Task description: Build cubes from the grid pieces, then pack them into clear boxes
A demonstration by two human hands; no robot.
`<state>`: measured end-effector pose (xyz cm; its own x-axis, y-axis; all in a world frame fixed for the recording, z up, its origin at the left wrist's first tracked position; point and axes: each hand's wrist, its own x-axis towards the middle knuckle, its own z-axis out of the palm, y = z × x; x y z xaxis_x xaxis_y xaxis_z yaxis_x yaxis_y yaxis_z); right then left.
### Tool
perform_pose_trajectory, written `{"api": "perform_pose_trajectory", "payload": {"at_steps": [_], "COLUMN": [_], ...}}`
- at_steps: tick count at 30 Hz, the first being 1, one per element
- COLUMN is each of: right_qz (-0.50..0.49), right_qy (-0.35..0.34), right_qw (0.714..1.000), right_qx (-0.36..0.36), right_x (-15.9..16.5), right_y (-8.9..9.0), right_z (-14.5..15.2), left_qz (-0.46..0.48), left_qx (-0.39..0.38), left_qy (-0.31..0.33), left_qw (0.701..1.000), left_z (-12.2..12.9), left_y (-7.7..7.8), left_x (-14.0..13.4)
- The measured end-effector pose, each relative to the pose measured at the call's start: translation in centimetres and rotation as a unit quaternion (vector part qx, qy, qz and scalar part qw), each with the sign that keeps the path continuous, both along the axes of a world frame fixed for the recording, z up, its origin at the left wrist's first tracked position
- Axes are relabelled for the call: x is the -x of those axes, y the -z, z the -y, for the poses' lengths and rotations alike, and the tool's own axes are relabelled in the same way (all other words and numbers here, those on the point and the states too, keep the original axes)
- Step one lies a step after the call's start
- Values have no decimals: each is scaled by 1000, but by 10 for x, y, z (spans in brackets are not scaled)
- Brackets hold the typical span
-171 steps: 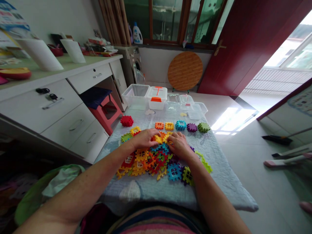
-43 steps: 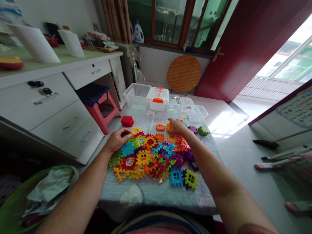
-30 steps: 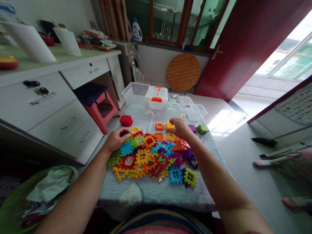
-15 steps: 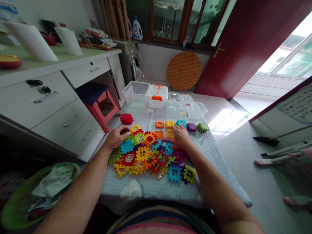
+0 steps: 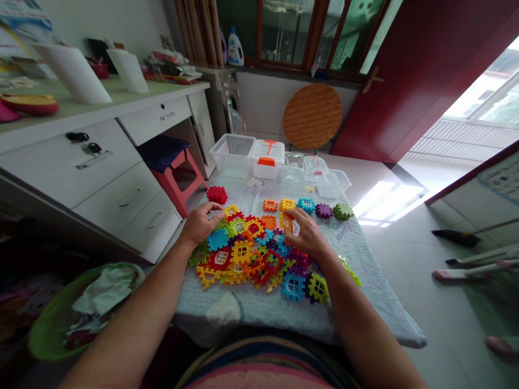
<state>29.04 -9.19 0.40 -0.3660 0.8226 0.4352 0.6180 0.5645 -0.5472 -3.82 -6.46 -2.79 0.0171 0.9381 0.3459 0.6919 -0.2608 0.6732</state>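
Note:
A mixed heap of colourful plastic interlocking blocks (image 5: 242, 252) lies on the cloth-covered table. My left hand (image 5: 200, 224) is at the heap's far left edge, thumb and fingers curved apart with nothing seen between them. Beyond the heap, my right hand (image 5: 305, 231) is open around a yellow window block (image 5: 286, 222), thumb and index finger near its opposite edges. Beside that block lies a plain orange block (image 5: 268, 221). Behind them are an orange window block (image 5: 270, 205), another yellow block (image 5: 287, 204), and blue (image 5: 306, 205), purple (image 5: 323, 210) and green (image 5: 343, 211) blocks.
Red blocks (image 5: 217, 195) sit at the left back of the table. Clear plastic boxes (image 5: 233, 156), one lidded with orange clips (image 5: 267, 168), line the far edge. A green piece (image 5: 349, 270) lies right of my forearm. A pink stool (image 5: 178, 173) stands left.
The view has turned slightly left. My right hand has drawn back a little and its thumb and fingers show a wider gap beside the yellow block. My left hand stays by the heap.

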Motion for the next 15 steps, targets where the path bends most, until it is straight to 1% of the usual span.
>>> {"api": "perform_pose_trajectory", "payload": {"at_steps": [2,4,6,8,10,11,13,15], "right_qz": [-51,-101,-149,-196,-235,-249,-264,-248], "right_qy": [6,4,-1,-5,-15,-21,-29,-23], "right_qw": [999,994,984,970,954,947,940,948], "right_qx": [16,49,95,144,187,203,214,196], "right_x": [-1,-3,-4,-5,-7,-7,-9,-11], "right_y": [4,7,9,8,7,6,4,4], "right_z": [-1,-2,-1,0,2,3,4,5], "left_qz": [-45,-76,-101,-126,-159,-179,-217,-245], "left_qx": [-55,-74,-67,-45,-21,-9,15,41], "left_qy": [2,35,97,173,219,226,210,178], "left_qw": [997,994,988,976,962,958,953,952], "left_z": [6,14,20,23,22,20,15,11], "left_y": [-16,-34,-48,-57,-58,-57,-52,-47], "left_x": [-10,-25,-42,-57,-68,-72,-77,-80]}}
